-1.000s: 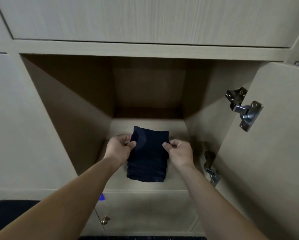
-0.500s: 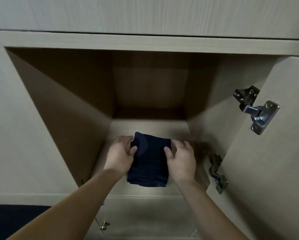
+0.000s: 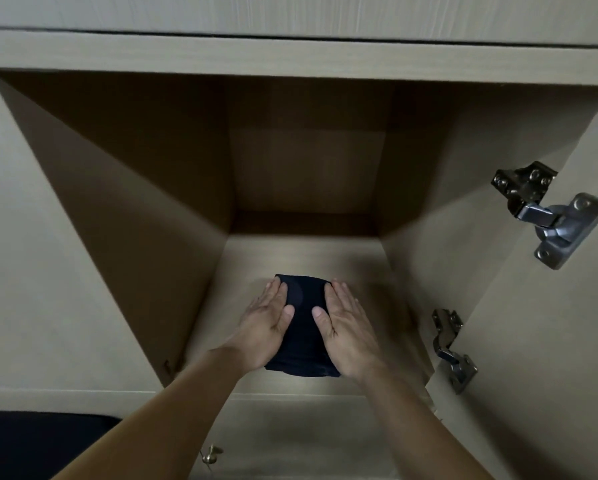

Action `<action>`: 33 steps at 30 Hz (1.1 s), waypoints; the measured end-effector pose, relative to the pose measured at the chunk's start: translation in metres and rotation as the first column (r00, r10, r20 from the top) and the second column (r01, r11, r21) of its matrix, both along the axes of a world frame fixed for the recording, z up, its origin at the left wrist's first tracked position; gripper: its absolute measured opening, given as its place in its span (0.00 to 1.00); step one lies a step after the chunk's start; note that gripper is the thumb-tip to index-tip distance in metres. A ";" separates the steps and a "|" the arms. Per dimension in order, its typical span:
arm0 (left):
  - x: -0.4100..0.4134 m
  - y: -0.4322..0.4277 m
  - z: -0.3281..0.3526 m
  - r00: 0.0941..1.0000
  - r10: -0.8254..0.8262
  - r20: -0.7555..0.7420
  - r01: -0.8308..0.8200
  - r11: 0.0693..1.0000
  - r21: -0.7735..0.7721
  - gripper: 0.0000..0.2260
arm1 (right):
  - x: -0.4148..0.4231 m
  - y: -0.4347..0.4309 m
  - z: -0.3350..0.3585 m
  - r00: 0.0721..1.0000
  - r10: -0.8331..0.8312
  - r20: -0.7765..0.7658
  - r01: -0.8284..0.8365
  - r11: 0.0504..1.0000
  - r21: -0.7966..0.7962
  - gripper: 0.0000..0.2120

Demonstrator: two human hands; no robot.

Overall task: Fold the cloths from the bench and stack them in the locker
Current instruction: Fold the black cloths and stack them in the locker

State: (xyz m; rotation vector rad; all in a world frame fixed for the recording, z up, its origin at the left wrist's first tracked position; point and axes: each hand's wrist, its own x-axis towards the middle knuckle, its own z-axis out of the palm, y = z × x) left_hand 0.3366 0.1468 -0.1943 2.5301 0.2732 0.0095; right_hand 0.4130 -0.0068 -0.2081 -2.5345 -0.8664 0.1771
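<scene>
A folded dark navy cloth stack (image 3: 303,336) lies on the floor of the open wooden locker (image 3: 304,258), near its front edge. My left hand (image 3: 264,322) lies flat along the stack's left side with straight fingers, thumb resting on top. My right hand (image 3: 347,323) lies flat along the right side in the same way, thumb on the cloth. Both hands press against the stack without gripping it. The outer edges of the stack are hidden under my palms.
The locker door (image 3: 550,306) stands open at the right, with two metal hinges (image 3: 550,213) (image 3: 451,351) on its inner face. A small brass knob (image 3: 210,457) sits on the door below. A dark bench corner (image 3: 30,441) shows at bottom left.
My hands went from pinching the cloth's far corners to lying flat along its sides. The view has drawn closer to the locker.
</scene>
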 end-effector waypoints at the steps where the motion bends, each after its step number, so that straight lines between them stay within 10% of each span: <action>1: 0.001 0.001 -0.002 1.000 0.002 0.007 -0.002 1.000 -0.005 0.26 | 0.000 0.000 -0.001 1.000 -0.001 0.002 0.001 1.000 0.004 0.29; 17: -0.117 -0.005 0.088 0.985 0.132 0.114 -0.164 0.918 0.361 0.29 | -0.067 -0.012 0.098 0.966 -0.089 0.243 0.058 0.990 0.130 0.21; 33: -0.477 0.004 0.076 0.745 0.655 0.126 -0.658 0.691 0.298 0.26 | -0.343 0.060 0.102 0.878 0.439 0.188 -0.456 0.888 0.055 0.24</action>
